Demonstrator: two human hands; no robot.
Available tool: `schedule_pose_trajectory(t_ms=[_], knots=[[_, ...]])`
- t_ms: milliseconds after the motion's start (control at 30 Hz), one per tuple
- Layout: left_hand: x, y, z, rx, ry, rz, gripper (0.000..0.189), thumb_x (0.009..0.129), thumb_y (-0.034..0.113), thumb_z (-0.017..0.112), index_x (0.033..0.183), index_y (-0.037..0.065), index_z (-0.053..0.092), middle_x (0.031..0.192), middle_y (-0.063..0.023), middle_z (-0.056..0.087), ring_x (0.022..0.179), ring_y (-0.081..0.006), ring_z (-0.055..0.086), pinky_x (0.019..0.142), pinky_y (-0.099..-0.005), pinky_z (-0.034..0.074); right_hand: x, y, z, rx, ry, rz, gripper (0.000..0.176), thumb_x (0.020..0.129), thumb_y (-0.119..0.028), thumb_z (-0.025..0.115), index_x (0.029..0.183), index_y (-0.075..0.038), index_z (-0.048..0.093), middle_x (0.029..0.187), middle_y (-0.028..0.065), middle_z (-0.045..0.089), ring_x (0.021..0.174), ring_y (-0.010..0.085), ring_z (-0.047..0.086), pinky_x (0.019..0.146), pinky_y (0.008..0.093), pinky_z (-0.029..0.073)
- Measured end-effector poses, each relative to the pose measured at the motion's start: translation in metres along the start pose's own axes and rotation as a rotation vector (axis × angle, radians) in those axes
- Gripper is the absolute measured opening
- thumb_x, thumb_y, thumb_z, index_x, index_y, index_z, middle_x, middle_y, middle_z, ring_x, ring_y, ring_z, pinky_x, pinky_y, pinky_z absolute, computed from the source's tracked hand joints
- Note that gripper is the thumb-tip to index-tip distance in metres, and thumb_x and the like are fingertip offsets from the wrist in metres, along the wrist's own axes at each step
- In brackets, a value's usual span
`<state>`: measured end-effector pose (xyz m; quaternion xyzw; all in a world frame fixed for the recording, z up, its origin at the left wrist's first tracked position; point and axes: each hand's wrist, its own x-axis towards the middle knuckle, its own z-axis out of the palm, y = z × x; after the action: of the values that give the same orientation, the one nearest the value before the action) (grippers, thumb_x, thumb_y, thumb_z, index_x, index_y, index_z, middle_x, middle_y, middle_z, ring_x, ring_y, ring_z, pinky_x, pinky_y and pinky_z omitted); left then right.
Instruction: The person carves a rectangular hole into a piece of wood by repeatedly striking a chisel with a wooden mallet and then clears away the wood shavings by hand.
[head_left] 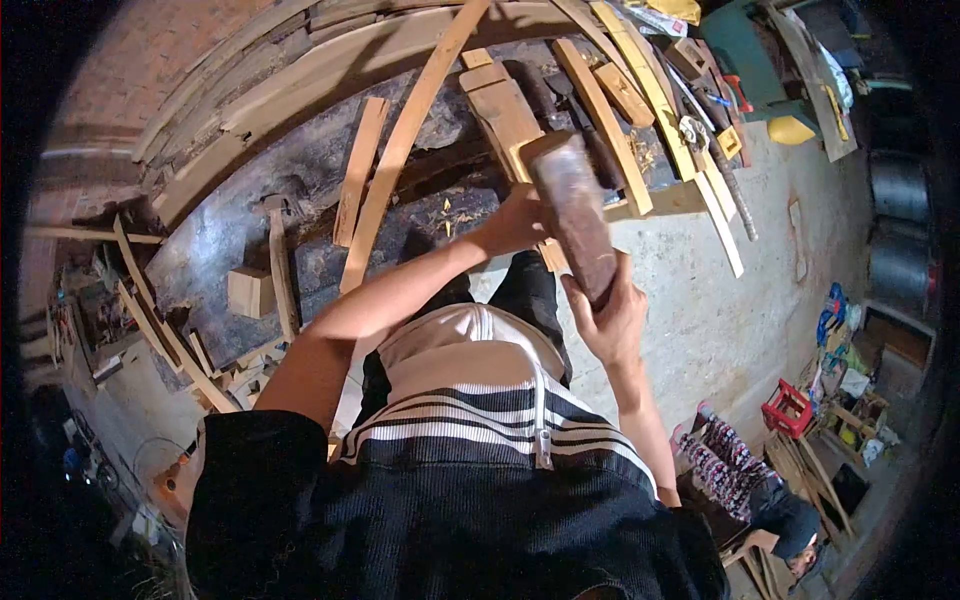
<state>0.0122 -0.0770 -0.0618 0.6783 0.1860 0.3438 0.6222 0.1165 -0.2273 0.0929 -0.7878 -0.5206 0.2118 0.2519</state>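
A thick brown wooden block (575, 215), blurred at its upper end, is held up over the near edge of the dark workbench (240, 220). My left hand (515, 220) is closed at its left side, with the fingertips partly hidden. Thumb and fingers of my right hand (612, 315) grip its lower end. Behind and left of the block, a pale timber piece (500, 105) lies on the bench. A long thin plank (415, 140) crosses the bench left of my hands, beside a shorter strip (360, 170).
A hammer (281, 260) and a square wooden block (250, 292) lie on the left of the bench. Wooden strips (605, 125) and tools are at the upper right. On the floor side, lower right, are a red crate (787, 408) and another person (775, 510).
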Motion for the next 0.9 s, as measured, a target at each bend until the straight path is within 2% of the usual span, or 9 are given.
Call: schedule_pose_trajectory(t_ms=[100,200,233,333,400,467,800,867,900], knots=[[0.011,0.031,-0.006,-0.021,-0.104,0.122,0.013,0.083,0.004,0.071,0.094,0.0,0.066,0.084,-0.007,0.069,0.081,-0.0141,0.066,0.073,-0.0332,0.054,-0.01,-0.004,0.001,0.218,0.244,-0.165,0.052,0.082,-0.029,0.073,0.117,0.001,0.05,0.074,0.0267,0.065,0.069,0.0413,0.069,0.061,0.0431,0.054],[0.01,0.036,-0.003,0.303,-0.034,0.36,0.011,0.087,0.009,0.068,0.094,0.001,0.066,0.082,-0.0071,0.069,0.081,-0.0103,0.064,0.072,-0.032,0.053,-0.002,-0.003,0.006,0.097,0.104,-0.09,0.05,0.082,-0.027,0.074,0.115,0.001,0.049,0.072,0.0255,0.065,0.069,0.041,0.069,0.061,0.0441,0.053],[0.009,0.034,0.0,0.002,-0.029,0.153,0.014,0.09,0.015,0.068,0.092,0.002,0.066,0.084,-0.0058,0.07,0.078,-0.0089,0.064,0.071,-0.0314,0.053,0.004,0.001,0.006,0.126,0.018,0.014,0.047,0.083,-0.027,0.073,0.111,0.002,0.05,0.07,0.0245,0.065,0.068,0.0406,0.069,0.058,0.043,0.052],[0.027,0.035,-0.015,0.305,-0.042,-0.062,0.015,0.09,0.016,0.071,0.088,0.003,0.065,0.084,-0.0027,0.07,0.076,-0.0075,0.063,0.068,-0.0286,0.053,0.011,0.016,0.009,0.173,0.155,0.091,0.046,0.085,-0.029,0.073,0.108,0.002,0.05,0.067,0.024,0.063,0.062,0.0376,0.068,0.055,0.0417,0.05],[0.043,0.013,-0.021,-0.059,0.2,-0.084,0.017,0.086,0.011,0.077,0.078,0.005,0.063,0.072,0.0009,0.065,0.069,-0.0065,0.058,0.06,-0.0242,0.046,0.008,0.027,0.007,0.37,0.152,0.257,0.047,0.088,-0.033,0.072,0.109,0.003,0.05,0.062,0.0112,0.06,0.051,0.0165,0.057,0.047,0.033,0.046],[0.058,0.036,-0.036,0.093,0.17,-0.087,0.019,0.087,0.016,0.076,0.077,0.004,0.064,0.071,0.0013,0.065,0.067,-0.0063,0.056,0.059,-0.0256,0.045,0.006,0.025,0.003,0.505,0.213,0.288,0.049,0.09,-0.036,0.071,0.111,0.002,0.05,0.067,0.0055,0.058,0.049,0.0111,0.053,0.044,0.0276,0.044],[0.053,0.015,-0.027,0.101,0.043,-0.122,0.02,0.088,0.021,0.076,0.083,0.004,0.067,0.073,0.001,0.067,0.066,-0.0081,0.057,0.06,-0.0294,0.047,0.001,0.027,0.004,0.523,0.196,0.38,0.063,0.089,-0.042,0.071,0.125,0.005,0.048,0.071,0.0059,0.058,0.049,0.0106,0.053,0.043,0.026,0.046],[0.045,0.035,-0.023,-0.013,0.057,-0.128,0.026,0.09,0.028,0.073,0.091,0.002,0.067,0.083,-0.0012,0.069,0.08,-0.0114,0.063,0.072,-0.0284,0.05,-0.001,0.024,0.003,0.638,0.176,0.344,0.061,0.09,-0.042,0.07,0.122,0.005,0.048,0.072,0.0058,0.058,0.049,0.0098,0.053,0.041,0.0255,0.045],[0.047,0.038,-0.021,-0.011,0.045,-0.094,0.024,0.089,0.025,0.073,0.088,0.003,0.065,0.079,-0.0029,0.067,0.075,-0.0135,0.061,0.069,-0.0298,0.049,-0.001,0.02,-0.001,0.638,0.178,0.346,0.061,0.09,-0.042,0.07,0.122,0.005,0.048,0.072,0.0058,0.058,0.049,0.0098,0.053,0.041,0.0255,0.045]])
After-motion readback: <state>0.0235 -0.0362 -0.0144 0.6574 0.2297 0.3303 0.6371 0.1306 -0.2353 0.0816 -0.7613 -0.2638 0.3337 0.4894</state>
